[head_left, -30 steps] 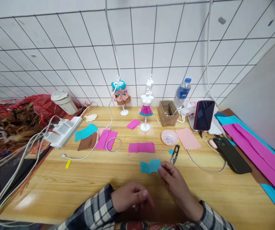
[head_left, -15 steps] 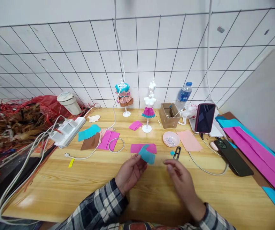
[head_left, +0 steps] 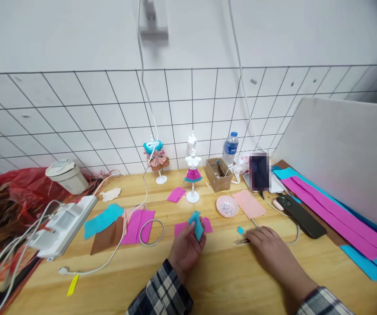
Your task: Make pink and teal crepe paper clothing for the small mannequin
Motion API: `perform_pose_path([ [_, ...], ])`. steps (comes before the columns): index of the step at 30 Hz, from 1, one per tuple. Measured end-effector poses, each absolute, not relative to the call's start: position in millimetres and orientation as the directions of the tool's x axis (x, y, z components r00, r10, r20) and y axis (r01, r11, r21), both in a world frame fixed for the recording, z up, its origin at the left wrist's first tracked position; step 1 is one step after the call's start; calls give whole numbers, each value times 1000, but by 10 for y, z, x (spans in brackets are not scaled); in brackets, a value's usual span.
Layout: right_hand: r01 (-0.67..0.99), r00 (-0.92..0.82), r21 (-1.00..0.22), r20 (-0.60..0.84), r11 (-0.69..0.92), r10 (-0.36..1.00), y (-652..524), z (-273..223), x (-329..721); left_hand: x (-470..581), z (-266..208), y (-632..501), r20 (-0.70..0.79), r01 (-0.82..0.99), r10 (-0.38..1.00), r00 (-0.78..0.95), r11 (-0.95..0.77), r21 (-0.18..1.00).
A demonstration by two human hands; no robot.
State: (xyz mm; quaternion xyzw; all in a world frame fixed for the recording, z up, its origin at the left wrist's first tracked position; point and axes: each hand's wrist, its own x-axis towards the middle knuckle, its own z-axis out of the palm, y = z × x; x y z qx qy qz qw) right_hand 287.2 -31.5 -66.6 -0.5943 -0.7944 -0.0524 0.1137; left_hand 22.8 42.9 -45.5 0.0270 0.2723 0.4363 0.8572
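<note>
A: What does your left hand [head_left: 185, 250] have, just below the centre of the frame?

B: Your grip there pinches a blue piece [head_left: 197, 227], in front of the magenta strip [head_left: 181, 229].

A: And farther right?

B: A blue scrap [head_left: 240, 230] lies on the tabletop [head_left: 221, 273]; the tips of the snips [head_left: 240, 241] show beside your right hand [head_left: 269, 245]. Whether that grip has closed, I cannot tell.

A: Which step is this?

B: You seem to be reaching for the snips; the next move calls for a secure hold on them, blue piece steady.
</note>
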Motion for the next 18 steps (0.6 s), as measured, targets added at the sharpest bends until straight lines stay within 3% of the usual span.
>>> perform_pose_path([
  [3, 962, -212, -100, 306, 253, 928, -397, -725, 2920, 153, -559, 436, -358, -717, 838, 412, 541, 440],
  [5, 962, -98, -204, 370, 183, 924, -430, -757, 2905, 119, -565, 460, -257, -704, 887, 384, 461, 541],
  [8, 862, 154, -502, 394, 72, 906, -423, -743, 2692, 99, -514, 511, -191, -712, 940, 283, 339, 615],
  [10, 687, 290, -726, 298, 19, 909, -359, -696, 2404, 102, -479, 542, -185, -708, 961, 206, 277, 650],
  [13, 432, 237, -898, 200, 82, 951, -168, -625, 1871, 115, -477, 569, -135, -650, 974, 184, 224, 726],
  [18, 211, 219, -970, 165, 119, 962, 155, -630, 1302, 113, -568, 550, -72, -493, 984, 164, 145, 858],
])
